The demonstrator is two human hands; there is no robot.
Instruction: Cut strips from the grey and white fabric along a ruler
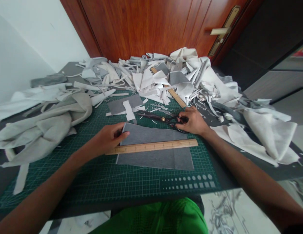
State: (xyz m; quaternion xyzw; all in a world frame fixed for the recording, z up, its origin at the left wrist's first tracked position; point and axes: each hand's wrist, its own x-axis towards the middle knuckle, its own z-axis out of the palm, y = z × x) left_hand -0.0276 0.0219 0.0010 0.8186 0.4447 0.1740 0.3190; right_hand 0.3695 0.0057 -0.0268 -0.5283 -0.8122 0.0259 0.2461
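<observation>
Far left: crumpled beige cloth (pixel 51 128), partly on green cutting mat (pixel 104 185). Next, left hand (pixel 107 139), fingers (pixel 126 134) pinching upper left corner of grey fabric piece (pixel 153 134), flat on mat. Wooden ruler (pixel 153 147) laid across, overhanging both sides. At far edge: black scissors (pixel 163 119), points leftward, right hand (pixel 194 120) with fingers curled around handles. Far right: pale cloth (pixel 270 130) on tabletop (pixel 275 173).

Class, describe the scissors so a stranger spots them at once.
Find the green mat, then the grey cloth the left hand holds. Beyond it, the right hand holds the scissors, blades pointing left. They are black with a brass-coloured pivot, unlike the pale scraps nearby.
</observation>
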